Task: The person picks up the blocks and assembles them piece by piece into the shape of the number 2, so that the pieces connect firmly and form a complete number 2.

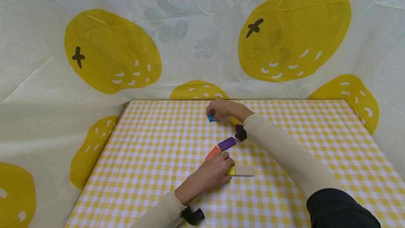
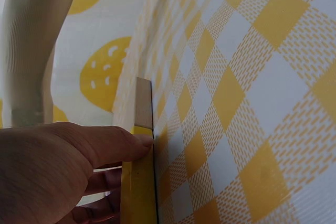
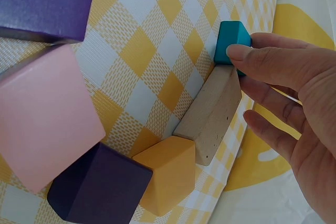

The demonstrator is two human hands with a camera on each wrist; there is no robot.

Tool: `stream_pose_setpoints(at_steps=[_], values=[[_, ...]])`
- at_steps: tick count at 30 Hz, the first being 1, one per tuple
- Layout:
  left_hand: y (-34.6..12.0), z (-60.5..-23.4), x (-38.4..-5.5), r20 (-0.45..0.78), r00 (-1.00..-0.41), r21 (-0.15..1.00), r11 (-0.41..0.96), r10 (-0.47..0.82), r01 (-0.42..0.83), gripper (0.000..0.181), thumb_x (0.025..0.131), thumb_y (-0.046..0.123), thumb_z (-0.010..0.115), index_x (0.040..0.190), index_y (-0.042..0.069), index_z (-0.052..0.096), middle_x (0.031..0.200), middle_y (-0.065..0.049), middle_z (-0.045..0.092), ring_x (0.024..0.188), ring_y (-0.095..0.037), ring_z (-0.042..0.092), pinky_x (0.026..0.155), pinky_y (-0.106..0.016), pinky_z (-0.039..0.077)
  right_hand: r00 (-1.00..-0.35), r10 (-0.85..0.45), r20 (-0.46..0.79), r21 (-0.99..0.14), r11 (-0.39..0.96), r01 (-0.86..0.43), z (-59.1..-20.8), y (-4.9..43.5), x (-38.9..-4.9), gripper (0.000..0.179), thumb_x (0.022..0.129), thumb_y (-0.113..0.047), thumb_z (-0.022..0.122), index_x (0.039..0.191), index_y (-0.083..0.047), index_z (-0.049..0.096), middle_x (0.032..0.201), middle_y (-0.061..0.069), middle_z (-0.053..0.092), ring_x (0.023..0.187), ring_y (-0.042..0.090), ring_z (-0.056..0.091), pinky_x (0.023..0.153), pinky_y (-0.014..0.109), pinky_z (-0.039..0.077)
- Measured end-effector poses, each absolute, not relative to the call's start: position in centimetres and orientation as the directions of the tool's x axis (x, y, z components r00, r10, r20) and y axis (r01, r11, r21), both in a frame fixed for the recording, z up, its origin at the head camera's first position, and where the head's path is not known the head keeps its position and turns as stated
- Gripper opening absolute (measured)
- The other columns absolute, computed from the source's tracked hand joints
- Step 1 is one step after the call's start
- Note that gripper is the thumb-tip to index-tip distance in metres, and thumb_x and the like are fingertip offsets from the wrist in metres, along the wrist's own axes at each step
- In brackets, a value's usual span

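Observation:
My left hand (image 1: pixel 209 171) pinches a long yellow block (image 2: pixel 137 184) between thumb and fingers, low on the table. The yellow block's end meets a plain wooden block (image 1: pixel 244 170). Farther back, my right hand (image 1: pixel 226 110) holds a small teal block (image 3: pixel 231 40) by thumb and fingertips, against the end of another plain wooden block (image 3: pixel 212 114). From there a bent row goes on with an orange-yellow block (image 3: pixel 168 174), a dark purple block (image 3: pixel 100 184), a pink block (image 3: pixel 50 119) and a purple block (image 1: pixel 227 144). An orange block (image 1: pixel 213 152) lies just beyond my left hand, partly covered by it.
A yellow-and-white checked cloth (image 1: pixel 152 157) covers the table. White sheeting (image 1: pixel 196 45) printed with large yellow fruit rises behind the table's back edge and along its left side.

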State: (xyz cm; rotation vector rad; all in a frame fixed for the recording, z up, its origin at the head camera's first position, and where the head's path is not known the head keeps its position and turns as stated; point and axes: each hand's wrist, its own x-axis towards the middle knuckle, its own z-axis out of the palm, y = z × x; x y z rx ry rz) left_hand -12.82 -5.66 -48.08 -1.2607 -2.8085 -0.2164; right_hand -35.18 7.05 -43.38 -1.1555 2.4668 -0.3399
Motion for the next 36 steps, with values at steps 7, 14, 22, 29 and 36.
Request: stream_pose_setpoints(at_steps=[7, 14, 22, 29, 36], values=[[-5.6, -48.1, -12.9, 0.095, -0.666, 0.113, 0.657, 0.740, 0.745, 0.025, 0.090, 0.033, 0.077, 0.109, 0.018, 0.071, 0.104, 0.004, 0.059, 0.087, -0.009, 0.052, 0.073, -0.016, 0.041, -0.586, -0.768, -0.256, -0.388, 0.637, -0.666, -43.5, 7.2, -35.2, 0.036, 0.094, -0.003, 0.069, 0.130, -0.006, 0.067, 0.125, 0.011, 0.068, 0.117, 0.027, 0.064, 0.099, 0.037, 0.051], [-5.6, -48.2, -13.0, 0.095, -0.664, 0.130, 0.652, 0.742, 0.747, 0.026, 0.090, 0.033, 0.078, 0.109, 0.017, 0.071, 0.102, 0.004, 0.058, 0.083, -0.008, 0.050, 0.071, -0.015, 0.039, -0.582, -0.784, -0.214, -0.412, 0.613, -0.674, -43.4, 7.9, -35.1, 0.040, 0.094, -0.008, 0.071, 0.133, -0.003, 0.064, 0.128, 0.013, 0.066, 0.117, 0.028, 0.063, 0.099, 0.040, 0.051], [-5.6, -48.3, -12.9, 0.109, -0.666, 0.135, 0.653, 0.738, 0.745, 0.028, 0.089, 0.034, 0.078, 0.109, 0.016, 0.071, 0.103, 0.003, 0.059, 0.087, -0.010, 0.053, 0.072, -0.016, 0.041, -0.580, -0.794, -0.182, -0.445, 0.593, -0.671, -42.8, 8.8, -34.9, 0.041, 0.096, -0.011, 0.070, 0.135, 0.000, 0.062, 0.134, 0.017, 0.062, 0.119, 0.032, 0.061, 0.101, 0.042, 0.049], [-5.5, -48.3, -12.9, 0.111, -0.664, 0.144, 0.649, 0.740, 0.747, 0.028, 0.089, 0.034, 0.078, 0.108, 0.016, 0.070, 0.104, 0.003, 0.059, 0.088, -0.009, 0.054, 0.072, -0.015, 0.043, -0.580, -0.798, -0.165, -0.447, 0.584, -0.678, -42.1, 9.4, -34.5, 0.040, 0.097, -0.012, 0.069, 0.134, 0.000, 0.061, 0.134, 0.017, 0.062, 0.122, 0.034, 0.059, 0.102, 0.045, 0.048], [-5.5, -48.3, -12.9, 0.119, -0.664, 0.156, 0.647, 0.738, 0.747, 0.027, 0.088, 0.033, 0.079, 0.107, 0.016, 0.070, 0.104, 0.003, 0.058, 0.090, -0.009, 0.054, 0.072, -0.016, 0.044, -0.586, -0.792, -0.173, -0.464, 0.590, -0.661, -41.4, 10.1, -33.9, 0.043, 0.098, -0.016, 0.068, 0.137, -0.001, 0.060, 0.137, 0.017, 0.060, 0.126, 0.036, 0.057, 0.104, 0.047, 0.047]])
